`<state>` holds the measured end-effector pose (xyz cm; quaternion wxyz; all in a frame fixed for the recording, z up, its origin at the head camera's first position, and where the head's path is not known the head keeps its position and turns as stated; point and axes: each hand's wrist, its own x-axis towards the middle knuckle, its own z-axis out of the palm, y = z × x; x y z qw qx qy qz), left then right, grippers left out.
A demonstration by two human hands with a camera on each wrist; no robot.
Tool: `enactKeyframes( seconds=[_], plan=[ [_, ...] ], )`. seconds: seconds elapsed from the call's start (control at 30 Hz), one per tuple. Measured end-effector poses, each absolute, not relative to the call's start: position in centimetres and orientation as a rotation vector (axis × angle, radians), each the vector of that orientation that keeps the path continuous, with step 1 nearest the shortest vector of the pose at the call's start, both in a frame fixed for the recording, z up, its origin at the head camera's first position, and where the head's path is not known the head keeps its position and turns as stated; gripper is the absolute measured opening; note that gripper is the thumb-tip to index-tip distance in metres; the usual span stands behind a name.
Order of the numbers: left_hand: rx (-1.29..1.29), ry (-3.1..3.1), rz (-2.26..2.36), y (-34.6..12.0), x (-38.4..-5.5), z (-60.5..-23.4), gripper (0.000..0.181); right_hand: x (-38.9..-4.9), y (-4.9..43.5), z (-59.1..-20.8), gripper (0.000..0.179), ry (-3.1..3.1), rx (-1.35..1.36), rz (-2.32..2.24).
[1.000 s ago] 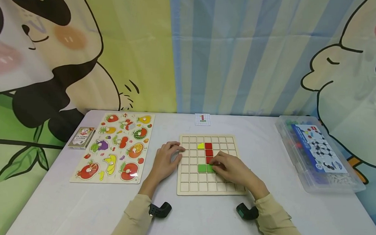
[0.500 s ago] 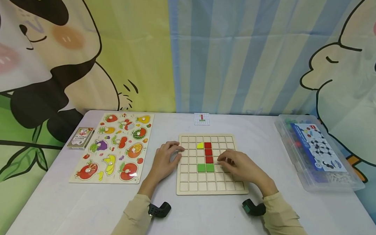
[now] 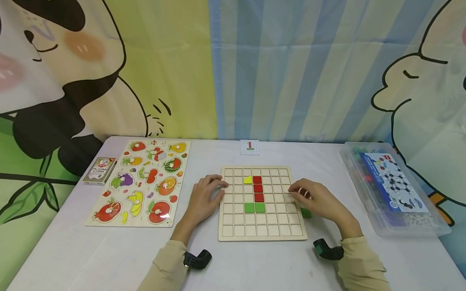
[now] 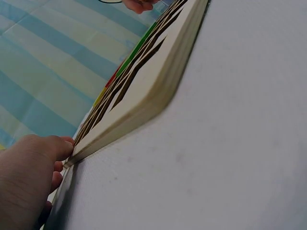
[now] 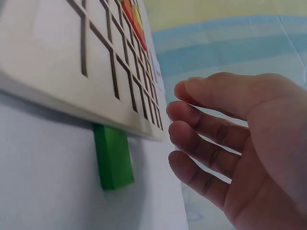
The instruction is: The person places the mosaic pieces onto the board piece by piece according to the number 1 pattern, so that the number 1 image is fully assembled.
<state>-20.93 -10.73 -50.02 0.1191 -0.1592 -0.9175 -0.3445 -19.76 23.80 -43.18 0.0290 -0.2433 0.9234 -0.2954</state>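
A wooden grid board (image 3: 262, 230) lies on the table. Set into it are a column of red blocks (image 3: 258, 188), two green blocks (image 3: 255, 207) and a yellow piece (image 3: 248, 180) with a cut corner. My left hand (image 3: 204, 197) rests at the board's left edge, fingertips touching the rim with relaxed fingers. My right hand (image 3: 317, 200) is over the board's right edge, fingers loosely bent and holding nothing in the right wrist view. Under that hand a loose green block (image 5: 114, 155) lies against the board's side, partly hidden by the hand in the head view.
A small pattern card (image 3: 250, 147) lies behind the board. To the left are a fruit puzzle board (image 3: 115, 192) and a playing card box (image 3: 101, 170). A clear plastic case (image 3: 413, 229) with a blue leaflet (image 3: 395, 183) stands on the right. A printed curtain (image 3: 275, 78) hangs behind.
My right hand has left the green block set in the board and moved right to the board's edge. A loose green block has come into view there. My left hand stays put.
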Motion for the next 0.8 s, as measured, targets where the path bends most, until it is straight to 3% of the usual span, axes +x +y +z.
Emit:
enactKeyframes(
  seconds=[0.8],
  plan=[
    [-0.479,-2.659,-1.011,-10.7,-20.8,-49.9,0.018,-19.5,27.4,-42.9,0.025,2.593,-0.579,-0.872]
  ],
)
